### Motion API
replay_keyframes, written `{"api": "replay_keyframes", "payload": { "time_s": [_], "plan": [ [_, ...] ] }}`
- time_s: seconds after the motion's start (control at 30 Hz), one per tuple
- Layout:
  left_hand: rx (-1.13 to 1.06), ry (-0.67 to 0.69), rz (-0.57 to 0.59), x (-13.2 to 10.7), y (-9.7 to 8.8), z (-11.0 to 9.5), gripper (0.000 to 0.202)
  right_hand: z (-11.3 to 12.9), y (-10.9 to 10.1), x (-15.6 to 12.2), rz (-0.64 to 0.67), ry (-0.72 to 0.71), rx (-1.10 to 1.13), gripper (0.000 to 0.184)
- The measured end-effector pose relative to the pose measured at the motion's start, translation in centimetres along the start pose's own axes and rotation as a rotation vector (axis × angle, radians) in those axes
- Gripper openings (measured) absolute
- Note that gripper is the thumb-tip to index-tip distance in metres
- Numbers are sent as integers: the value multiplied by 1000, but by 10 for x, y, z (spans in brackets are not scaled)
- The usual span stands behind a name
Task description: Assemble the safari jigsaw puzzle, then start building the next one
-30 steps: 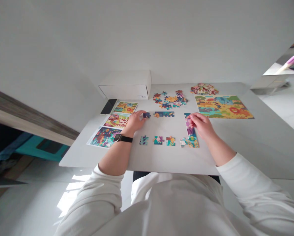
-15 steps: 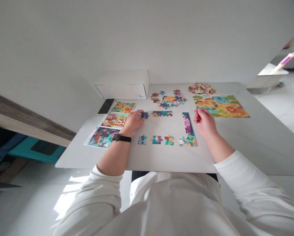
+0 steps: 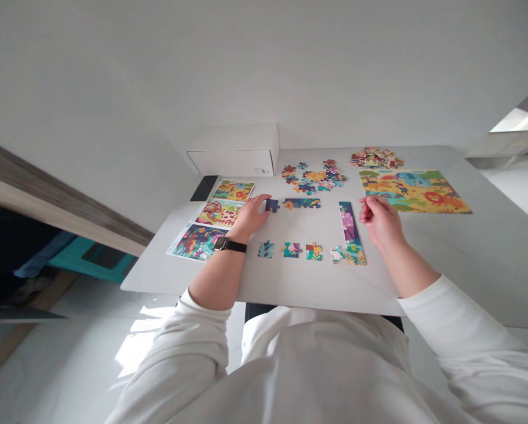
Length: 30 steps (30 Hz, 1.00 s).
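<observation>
My left hand [image 3: 251, 217], with a black watch on its wrist, pinches a dark blue puzzle piece [image 3: 271, 205] that lies on the white table [image 3: 299, 282]. Just right of that piece lies a short joined row of pieces [image 3: 303, 204]. My right hand [image 3: 379, 221] hovers with loosely curled fingers beside a joined vertical strip of pieces [image 3: 349, 222], apart from it and holding nothing. The strip ends in a corner section [image 3: 347, 254]. Three single pieces [image 3: 291, 250] lie in a row between my hands, nearer to me.
A pile of loose pieces [image 3: 313, 177] and a second pile [image 3: 375, 158] lie farther back. A finished colourful puzzle [image 3: 412, 189] is at the right. Three picture cards [image 3: 217, 213], a black phone [image 3: 204, 188] and a white box [image 3: 235, 150] are at the left.
My right hand has let go of the vertical strip and drawn off to its right. My left hand has stayed on the blue piece. The view has shifted slightly.
</observation>
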State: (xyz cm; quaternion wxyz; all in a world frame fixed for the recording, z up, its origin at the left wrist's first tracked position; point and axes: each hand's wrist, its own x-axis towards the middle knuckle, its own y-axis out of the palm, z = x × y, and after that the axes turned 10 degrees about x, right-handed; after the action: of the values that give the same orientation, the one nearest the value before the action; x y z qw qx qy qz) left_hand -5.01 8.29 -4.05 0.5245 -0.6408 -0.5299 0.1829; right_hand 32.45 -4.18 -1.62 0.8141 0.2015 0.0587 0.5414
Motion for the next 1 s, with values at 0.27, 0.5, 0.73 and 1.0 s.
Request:
{"api": "replay_keyframes", "payload": {
  "time_s": [0.27, 0.5, 0.73, 1.0],
  "plan": [
    [63, 28, 14, -2, 0, 0, 57, -5, -1, -1, 18, -5, 45, 28],
    [124, 38, 4, -4, 0, -2, 56, -10, -5, 2, 54, -35, 29, 27],
    [144, 19, 11, -4, 0, -4, 53, -8, -2, 1, 39, -12, 30, 26],
    [161, 15, 11, -2, 4, -2, 50, -9, -3, 1, 55, 5, 16, 29]
  ]
}}
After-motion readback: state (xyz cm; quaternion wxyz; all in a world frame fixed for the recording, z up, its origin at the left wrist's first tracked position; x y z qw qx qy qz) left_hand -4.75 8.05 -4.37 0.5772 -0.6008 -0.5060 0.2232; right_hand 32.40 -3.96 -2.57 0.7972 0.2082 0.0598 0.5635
